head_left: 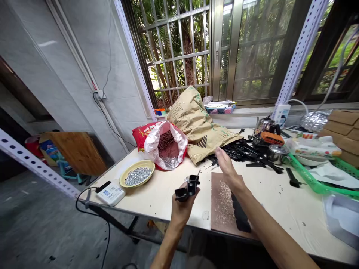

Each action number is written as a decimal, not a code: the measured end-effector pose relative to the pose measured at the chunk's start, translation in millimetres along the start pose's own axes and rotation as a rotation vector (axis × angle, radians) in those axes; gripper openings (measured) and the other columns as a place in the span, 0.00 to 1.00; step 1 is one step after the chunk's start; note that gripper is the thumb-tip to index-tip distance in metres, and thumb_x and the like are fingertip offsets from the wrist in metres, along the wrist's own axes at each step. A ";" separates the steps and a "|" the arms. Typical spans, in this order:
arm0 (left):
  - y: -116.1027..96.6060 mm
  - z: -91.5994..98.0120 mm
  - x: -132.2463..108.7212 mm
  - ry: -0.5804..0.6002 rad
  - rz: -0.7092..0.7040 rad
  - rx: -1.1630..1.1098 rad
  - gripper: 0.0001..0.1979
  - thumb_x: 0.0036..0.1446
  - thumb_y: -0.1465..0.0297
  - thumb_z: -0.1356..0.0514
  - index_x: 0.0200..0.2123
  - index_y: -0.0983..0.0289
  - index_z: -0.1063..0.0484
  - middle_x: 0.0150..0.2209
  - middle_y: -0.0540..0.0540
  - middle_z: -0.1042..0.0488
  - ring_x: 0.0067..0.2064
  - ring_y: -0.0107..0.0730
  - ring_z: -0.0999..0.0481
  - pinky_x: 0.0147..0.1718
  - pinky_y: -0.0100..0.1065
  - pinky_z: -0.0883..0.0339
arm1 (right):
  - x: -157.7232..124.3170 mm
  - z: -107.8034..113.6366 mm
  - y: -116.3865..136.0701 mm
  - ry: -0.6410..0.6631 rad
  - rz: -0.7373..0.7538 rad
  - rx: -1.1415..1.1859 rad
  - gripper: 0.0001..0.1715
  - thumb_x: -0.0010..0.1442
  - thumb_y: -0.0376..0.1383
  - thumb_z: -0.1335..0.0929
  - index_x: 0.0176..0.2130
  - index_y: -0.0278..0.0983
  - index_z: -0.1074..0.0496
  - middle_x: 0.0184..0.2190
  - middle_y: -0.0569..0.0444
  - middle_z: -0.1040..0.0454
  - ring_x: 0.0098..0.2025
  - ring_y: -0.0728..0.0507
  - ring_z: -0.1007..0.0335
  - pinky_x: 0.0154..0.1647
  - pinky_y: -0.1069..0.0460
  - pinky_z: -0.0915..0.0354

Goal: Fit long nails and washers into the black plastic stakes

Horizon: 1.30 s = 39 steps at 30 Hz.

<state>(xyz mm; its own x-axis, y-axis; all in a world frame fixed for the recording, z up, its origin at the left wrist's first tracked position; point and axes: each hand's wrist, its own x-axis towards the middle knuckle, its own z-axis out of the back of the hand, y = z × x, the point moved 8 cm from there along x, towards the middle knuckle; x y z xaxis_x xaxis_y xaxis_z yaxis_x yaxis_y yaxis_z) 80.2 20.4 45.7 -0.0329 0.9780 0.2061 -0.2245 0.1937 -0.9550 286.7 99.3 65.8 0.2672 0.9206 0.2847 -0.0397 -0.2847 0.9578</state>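
Note:
My left hand (181, 211) is closed around black plastic pieces (187, 189) with hollow ends, held above the front of the table. A thin metal pin sticks up from them. My right hand (228, 168) reaches forward over a brown board (220, 201), seen edge-on with its fingers stretched out and nothing visible in it. Just beyond it lies a heap of long black plastic parts (246, 149), partly under the mouth of a brown paper sack (196, 119). Flat black pieces (240, 215) rest on the board beside pale specks, partly hidden by my right forearm.
Left on the table (157, 205) are a yellow dish (153, 170) of small metal pieces, a white box (110, 194) and an open red bag (143, 134) of brown sticks. To the right stand a metal pot (277, 153), a green basket (304, 177) and a clear tray (340, 216).

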 end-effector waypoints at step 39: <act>-8.3 -40.7 -11.5 0.184 0.071 -0.340 0.20 0.47 0.60 0.35 0.41 0.67 0.26 0.23 0.52 0.26 0.26 0.29 0.27 0.28 0.30 0.34 | -94.2 -31.4 58.1 0.650 0.307 -0.133 0.24 0.61 0.47 0.36 0.53 0.39 0.34 0.52 0.48 0.34 0.54 0.40 0.39 0.55 0.46 0.41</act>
<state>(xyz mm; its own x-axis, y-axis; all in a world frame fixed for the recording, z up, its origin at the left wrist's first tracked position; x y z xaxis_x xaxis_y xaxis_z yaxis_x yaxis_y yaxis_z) 122.1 10.7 42.6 0.1457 0.9814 0.1250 0.1081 0.1098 -0.9881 229.1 4.5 95.8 -0.3984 0.7890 0.4677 -0.1484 -0.5586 0.8160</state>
